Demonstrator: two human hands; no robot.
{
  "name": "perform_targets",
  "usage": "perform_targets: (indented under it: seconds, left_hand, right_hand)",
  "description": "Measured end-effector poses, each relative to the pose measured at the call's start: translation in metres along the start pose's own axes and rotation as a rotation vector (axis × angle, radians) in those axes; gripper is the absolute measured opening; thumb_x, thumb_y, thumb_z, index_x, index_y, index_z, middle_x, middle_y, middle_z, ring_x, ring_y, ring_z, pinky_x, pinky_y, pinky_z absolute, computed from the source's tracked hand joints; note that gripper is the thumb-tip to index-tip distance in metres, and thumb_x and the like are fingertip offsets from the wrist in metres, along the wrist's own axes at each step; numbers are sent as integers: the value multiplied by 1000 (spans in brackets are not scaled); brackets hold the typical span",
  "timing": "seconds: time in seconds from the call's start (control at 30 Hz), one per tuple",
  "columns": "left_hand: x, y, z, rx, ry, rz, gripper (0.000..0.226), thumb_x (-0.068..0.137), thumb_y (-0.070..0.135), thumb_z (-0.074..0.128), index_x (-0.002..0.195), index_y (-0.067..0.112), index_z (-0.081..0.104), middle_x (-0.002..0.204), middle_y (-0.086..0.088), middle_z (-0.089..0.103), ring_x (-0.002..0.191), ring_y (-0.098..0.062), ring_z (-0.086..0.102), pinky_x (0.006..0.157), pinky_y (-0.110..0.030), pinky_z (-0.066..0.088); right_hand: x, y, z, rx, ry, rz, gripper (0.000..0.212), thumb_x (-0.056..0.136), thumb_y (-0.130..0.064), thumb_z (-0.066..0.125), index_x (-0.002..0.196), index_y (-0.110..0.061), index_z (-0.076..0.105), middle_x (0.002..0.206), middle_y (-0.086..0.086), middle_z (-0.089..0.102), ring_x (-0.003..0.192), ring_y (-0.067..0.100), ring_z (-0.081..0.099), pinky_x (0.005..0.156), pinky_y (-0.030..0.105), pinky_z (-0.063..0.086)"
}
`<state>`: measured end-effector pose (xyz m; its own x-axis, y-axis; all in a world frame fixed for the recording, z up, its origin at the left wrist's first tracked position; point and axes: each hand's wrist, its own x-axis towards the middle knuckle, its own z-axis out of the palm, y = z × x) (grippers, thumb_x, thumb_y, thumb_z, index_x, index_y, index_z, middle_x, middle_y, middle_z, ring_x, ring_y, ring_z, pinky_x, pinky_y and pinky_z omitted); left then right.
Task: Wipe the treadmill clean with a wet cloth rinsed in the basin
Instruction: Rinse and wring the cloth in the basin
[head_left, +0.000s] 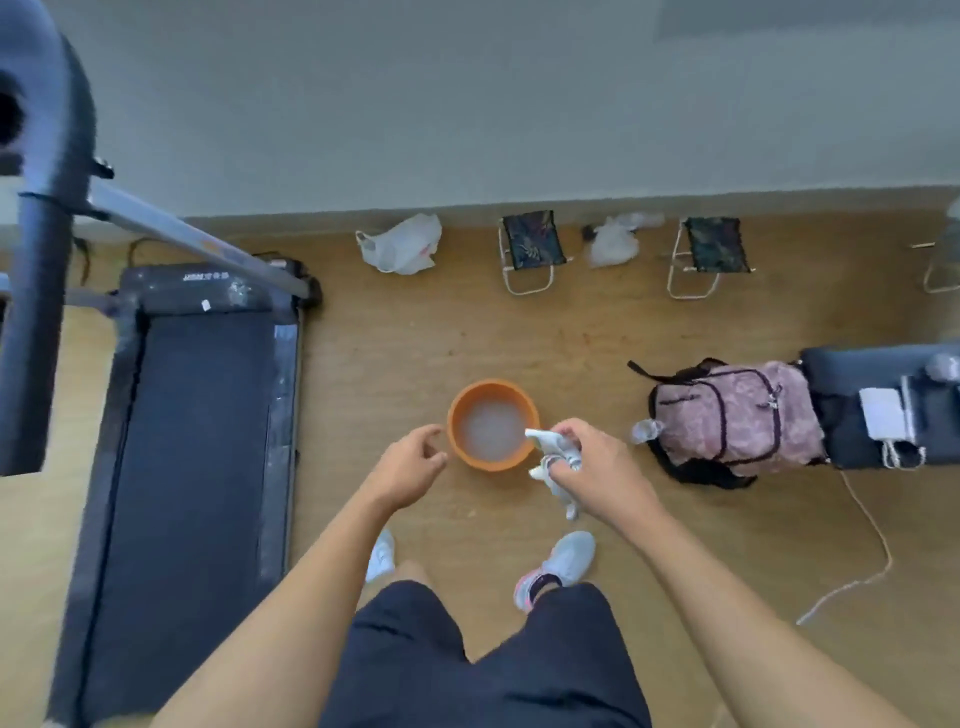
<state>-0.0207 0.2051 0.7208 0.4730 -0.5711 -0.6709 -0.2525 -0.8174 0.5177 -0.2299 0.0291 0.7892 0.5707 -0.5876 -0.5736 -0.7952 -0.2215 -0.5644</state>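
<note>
Dark shorts (467, 670) filled the near edge; beyond them the right hand (592, 462) clutched a white cloth (548, 444) by the right rim of the orange basin (491, 464) (cloudy water inside) on the wooden floor (415, 353); the left hand (410, 457) hung loosely curled, holding nothing; the treadmill (197, 441) lay left, a pink backpack (737, 415) right.

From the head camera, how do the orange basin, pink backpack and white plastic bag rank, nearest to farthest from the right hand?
From the right hand, which grips the cloth:
1. orange basin, just to its left
2. pink backpack, on its right
3. white plastic bag, far ahead by the wall
</note>
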Motion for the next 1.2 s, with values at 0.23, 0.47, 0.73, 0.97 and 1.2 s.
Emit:
perform_targets:
  seconds: [0.23, 0.47, 0.73, 0.97, 1.2]
  left_hand:
    - [-46, 82, 44, -563, -33, 17, 102, 92, 26, 79, 165, 33, 8, 144, 12, 47, 108, -2, 68, 87, -13, 51]
    - [-43, 112, 27, -813, -211, 164, 34, 88, 24, 83, 118, 12, 70, 108, -8, 77, 99, -19, 70, 95, -38, 54]
    - [-3, 103, 47, -890, 76, 29, 42, 84, 47, 79, 93, 9, 64, 85, 3, 67, 81, -14, 58, 78, -37, 47]
    - [98, 83, 101, -1235, 330, -321, 25, 91, 19, 74, 104, 8, 56, 97, -13, 72, 88, -25, 71, 79, -41, 59]
    - [235, 4, 244, -1481, 402, -704, 9, 102, 5, 57, 100, 9, 49, 106, -20, 63, 89, -26, 64, 70, -37, 55]
  right_hand:
    - [21, -12, -67, 7, -131, -83, 31, 93, -13, 52, 115, -35, 58, 100, -9, 67, 81, 9, 64, 58, 15, 46]
    - [16, -33, -54, 326, -81, 36, 29, 97, -15, 60, 124, -20, 50, 112, -2, 65, 96, 10, 65, 77, 27, 51]
    - [68, -33, -42, 319, -269, 22, 34, 92, -50, 74, 114, -25, 69, 108, -7, 75, 96, 6, 73, 87, 32, 63]
    - [228, 35, -9, 212, -454, 107, 22, 87, -31, 67, 93, -14, 79, 99, 23, 76, 84, 25, 70, 89, 65, 58]
    - [357, 132, 111, 99, -444, 189, 8, 104, -12, 49, 102, -14, 57, 84, 8, 67, 56, 17, 64, 53, 33, 55]
